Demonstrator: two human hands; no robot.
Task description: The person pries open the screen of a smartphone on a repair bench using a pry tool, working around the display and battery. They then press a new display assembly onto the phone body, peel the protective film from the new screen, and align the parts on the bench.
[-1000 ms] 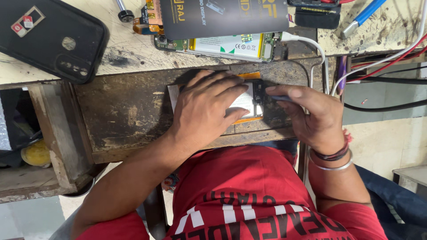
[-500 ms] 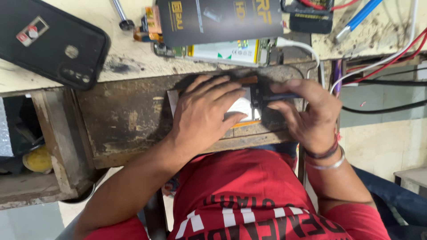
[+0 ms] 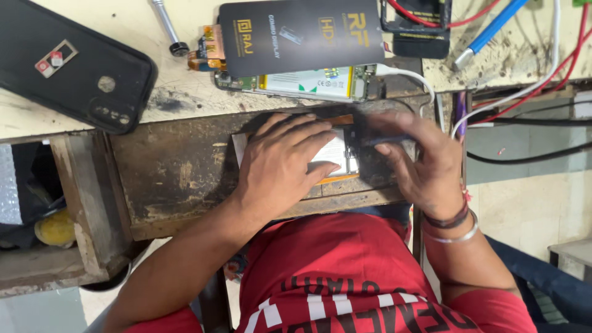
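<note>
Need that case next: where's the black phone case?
In the head view, the black phone case lies upper left on the bench top, left of the metal rod.

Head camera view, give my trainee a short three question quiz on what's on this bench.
1. True or false: the left hand lies flat on the opened phone.
2. Which lies on the bench top's far left? A) black phone case B) yellow cup C) green book
3. Fill in: the right hand wears bangles on its ____.

Key: 1 true; 2 A; 3 wrist.
</note>
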